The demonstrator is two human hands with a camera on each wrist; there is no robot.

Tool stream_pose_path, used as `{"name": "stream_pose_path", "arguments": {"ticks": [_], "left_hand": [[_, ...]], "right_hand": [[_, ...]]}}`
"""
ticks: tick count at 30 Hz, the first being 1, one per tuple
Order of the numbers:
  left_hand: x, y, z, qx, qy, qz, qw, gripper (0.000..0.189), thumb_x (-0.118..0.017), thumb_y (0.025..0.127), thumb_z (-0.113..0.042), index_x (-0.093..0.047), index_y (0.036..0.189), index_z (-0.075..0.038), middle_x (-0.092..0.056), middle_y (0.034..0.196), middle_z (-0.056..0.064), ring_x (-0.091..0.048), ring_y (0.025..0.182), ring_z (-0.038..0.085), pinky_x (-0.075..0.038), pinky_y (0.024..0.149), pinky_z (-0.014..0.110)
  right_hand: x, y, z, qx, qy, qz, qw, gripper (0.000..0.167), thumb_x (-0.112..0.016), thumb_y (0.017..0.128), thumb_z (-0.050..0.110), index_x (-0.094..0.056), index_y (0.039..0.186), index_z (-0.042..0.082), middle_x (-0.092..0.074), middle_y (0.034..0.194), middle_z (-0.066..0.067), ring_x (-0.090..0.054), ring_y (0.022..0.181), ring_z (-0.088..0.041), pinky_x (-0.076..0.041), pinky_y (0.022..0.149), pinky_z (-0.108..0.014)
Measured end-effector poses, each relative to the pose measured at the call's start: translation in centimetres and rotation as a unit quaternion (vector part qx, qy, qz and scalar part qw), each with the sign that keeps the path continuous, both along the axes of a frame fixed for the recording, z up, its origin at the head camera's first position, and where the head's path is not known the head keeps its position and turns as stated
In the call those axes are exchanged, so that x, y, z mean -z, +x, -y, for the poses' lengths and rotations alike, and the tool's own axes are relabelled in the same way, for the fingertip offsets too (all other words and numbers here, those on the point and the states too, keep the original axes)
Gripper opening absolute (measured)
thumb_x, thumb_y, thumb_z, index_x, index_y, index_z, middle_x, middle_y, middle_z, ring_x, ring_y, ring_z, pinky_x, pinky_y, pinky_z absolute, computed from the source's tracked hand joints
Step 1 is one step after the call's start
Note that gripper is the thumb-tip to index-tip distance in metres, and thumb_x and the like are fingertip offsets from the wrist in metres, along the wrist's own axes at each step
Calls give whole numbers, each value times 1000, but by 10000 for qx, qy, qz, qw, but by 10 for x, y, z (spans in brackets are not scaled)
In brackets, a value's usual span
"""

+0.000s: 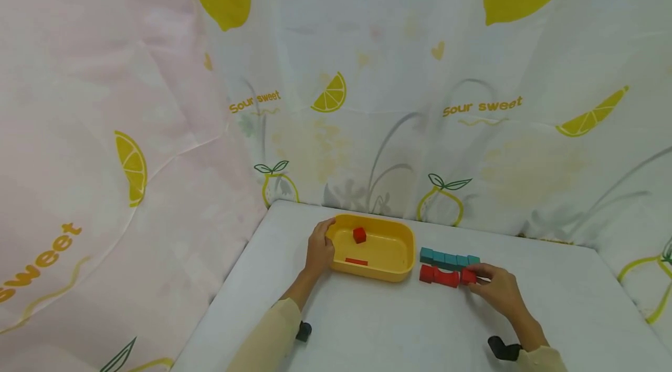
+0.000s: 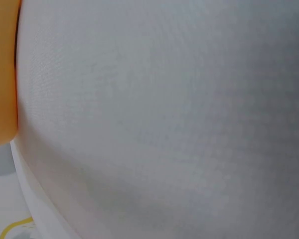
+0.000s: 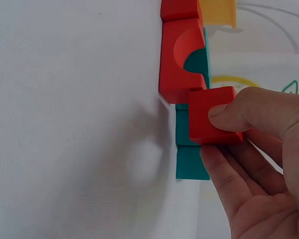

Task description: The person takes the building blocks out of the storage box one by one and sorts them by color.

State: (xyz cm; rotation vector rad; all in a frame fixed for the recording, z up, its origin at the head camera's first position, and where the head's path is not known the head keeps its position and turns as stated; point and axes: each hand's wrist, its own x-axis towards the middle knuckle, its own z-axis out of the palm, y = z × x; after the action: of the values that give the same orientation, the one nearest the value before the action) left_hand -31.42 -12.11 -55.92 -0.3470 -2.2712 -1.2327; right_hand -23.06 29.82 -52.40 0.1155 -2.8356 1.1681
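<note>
My left hand (image 1: 319, 249) grips the left rim of a yellow plastic bin (image 1: 375, 273). Only the bin's orange-looking side (image 2: 2, 74) shows in the left wrist view. Inside it lie a red cube (image 1: 359, 235) and a thin red piece (image 1: 356, 262). To the bin's right, my right hand (image 1: 499, 290) pinches a red block (image 3: 202, 117) between thumb and fingers. That block is at the right end of a red row, beside a red block with a curved notch (image 3: 172, 64) and another red block (image 1: 426, 273). Behind runs a row of several teal blocks (image 1: 450, 261).
Under everything is a white-covered table (image 1: 399, 325). A lemon-printed curtain (image 1: 367, 144) hangs behind it and along the left side. Dark devices (image 1: 504, 348) sit at both wrists.
</note>
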Motion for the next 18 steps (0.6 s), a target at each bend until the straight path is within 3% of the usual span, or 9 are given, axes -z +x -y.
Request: {"name": "stream_pose_path", "arguments": {"ticks": [18], "left_hand": [[1,-1,0,-44,-28,-154,9999,53,-41,79,21,-57,127,6,-60,123,17,-55,120,30,-43,104,42]], "right_hand": [[6,-1,3,16,70,283,9996,36,-77,78,7,-68,111,-5,-68,107,-24,-62,104,-45,-58,79,-46]]}}
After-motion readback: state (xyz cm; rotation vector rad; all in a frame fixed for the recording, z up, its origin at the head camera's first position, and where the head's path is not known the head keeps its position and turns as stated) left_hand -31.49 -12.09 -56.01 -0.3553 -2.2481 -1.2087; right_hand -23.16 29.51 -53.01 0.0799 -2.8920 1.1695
